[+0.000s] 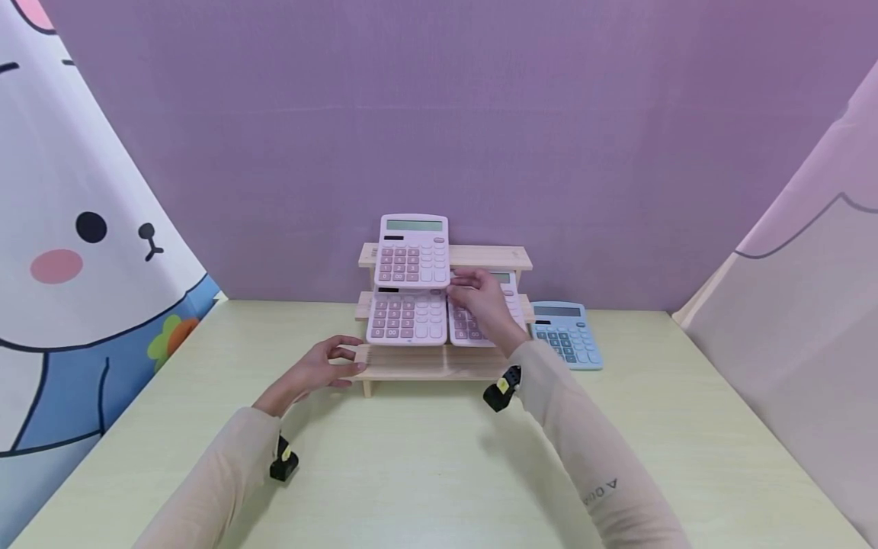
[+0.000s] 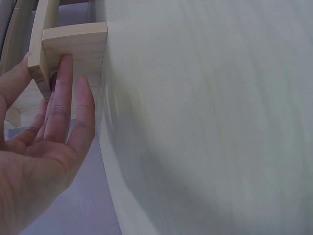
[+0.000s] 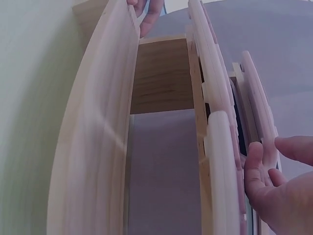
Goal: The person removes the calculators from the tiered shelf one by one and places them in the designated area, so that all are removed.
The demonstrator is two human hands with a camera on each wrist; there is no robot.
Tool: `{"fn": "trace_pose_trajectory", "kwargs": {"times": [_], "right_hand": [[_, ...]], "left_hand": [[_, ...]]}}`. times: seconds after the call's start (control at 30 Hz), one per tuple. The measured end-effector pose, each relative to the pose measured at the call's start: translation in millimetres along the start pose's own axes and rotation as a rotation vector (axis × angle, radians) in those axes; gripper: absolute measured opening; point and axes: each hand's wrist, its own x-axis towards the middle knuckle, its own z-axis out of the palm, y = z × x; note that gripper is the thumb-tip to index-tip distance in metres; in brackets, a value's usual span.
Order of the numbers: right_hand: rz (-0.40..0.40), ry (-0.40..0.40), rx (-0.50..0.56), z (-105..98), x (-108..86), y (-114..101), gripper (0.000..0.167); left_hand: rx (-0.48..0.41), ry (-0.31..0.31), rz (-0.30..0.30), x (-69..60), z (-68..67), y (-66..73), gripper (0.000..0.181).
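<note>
A three-tier wooden display rack [image 1: 411, 366] stands on the table. On its top tier leans a pink calculator [image 1: 412, 252]; my right hand [image 1: 482, 299] pinches its lower right corner between thumb and fingers. The middle tier holds two more pink calculators side by side, the left one [image 1: 406, 324] partly covered by the top one, the right one [image 1: 513, 293] partly behind my right hand. My left hand [image 1: 325, 364] grips the left end of the lowest board, and the left wrist view shows thumb on one face and fingers [image 2: 61, 105] underneath.
A blue calculator [image 1: 565, 335] lies on the table just right of the rack, partly behind the right sleeve. Purple cloth [image 1: 439, 137] hangs behind the table [image 1: 411, 465]. A printed cartoon cloth [image 1: 82, 244] borders the left side and a pale one [image 1: 809, 305] the right.
</note>
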Motion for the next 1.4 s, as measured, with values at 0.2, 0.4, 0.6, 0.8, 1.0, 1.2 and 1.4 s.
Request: {"fn": "trace_pose_trajectory", "kwargs": {"times": [0.2, 0.4, 0.6, 0.8, 1.0, 1.2, 1.4], "right_hand": [[0.016, 0.037, 0.03, 6, 1.2, -1, 0.044], [0.05, 0.042, 0.062, 10, 1.6, -3, 0.043], [0.067, 0.059, 0.119, 14, 2.7, -2, 0.042], [0.082, 0.077, 0.142, 16, 2.6, -3, 0.043], [0.084, 0.093, 0.17, 18, 3.0, -2, 0.043], [0.084, 0.11, 0.19, 21, 3.5, -2, 0.043], [0.089, 0.121, 0.216, 22, 4.3, -1, 0.042]], "left_hand": [[0.0, 0.003, 0.0, -1.7, 0.9, 1.8, 0.06], [0.011, 0.01, -0.011, -2.0, 1.3, 2.5, 0.059], [0.01, 0.01, -0.009, -2.6, 1.5, 3.3, 0.06], [0.01, 0.01, -0.005, -2.3, 1.9, 3.0, 0.061], [0.015, 0.013, -0.003, -2.0, 1.7, 1.5, 0.06], [0.017, 0.012, -0.001, -2.3, 1.6, 1.5, 0.06], [0.013, 0.011, -0.002, -2.8, 1.8, 1.8, 0.06]]}}
